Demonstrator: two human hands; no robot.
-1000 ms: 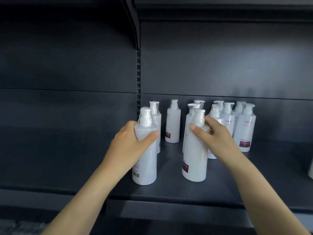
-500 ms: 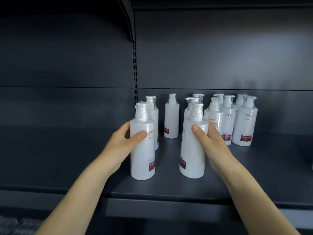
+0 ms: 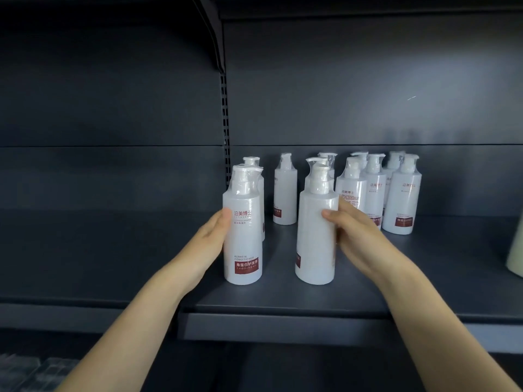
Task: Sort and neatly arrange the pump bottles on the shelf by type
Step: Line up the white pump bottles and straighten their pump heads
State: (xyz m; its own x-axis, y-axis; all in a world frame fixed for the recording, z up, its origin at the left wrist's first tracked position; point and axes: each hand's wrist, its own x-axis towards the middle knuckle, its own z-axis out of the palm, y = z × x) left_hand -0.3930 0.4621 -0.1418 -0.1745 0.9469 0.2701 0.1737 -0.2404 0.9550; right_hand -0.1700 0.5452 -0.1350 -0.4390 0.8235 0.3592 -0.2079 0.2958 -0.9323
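The pump bottles [image 3: 315, 236], smooth, film-wrapped and probably slippery, are standing upright while both hands' fingers [image 3: 329, 215] are clamping mid-body, below the fragile-looking pump heads [image 3: 319, 179].

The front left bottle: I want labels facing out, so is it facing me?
Yes. The front left bottle shows its red label band forward, steadied by the left hand.

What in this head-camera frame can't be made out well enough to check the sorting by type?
- Front right bottle, head view: its label is turned away, only a red sliver shows; the right hand covers its side.
- Back-row bottles, head view: hidden behind nearer bottles, labels unseen.
- Pale object, head view: cut off by the right edge.
- Small print on the front left bottle, held by the left hand: too small.
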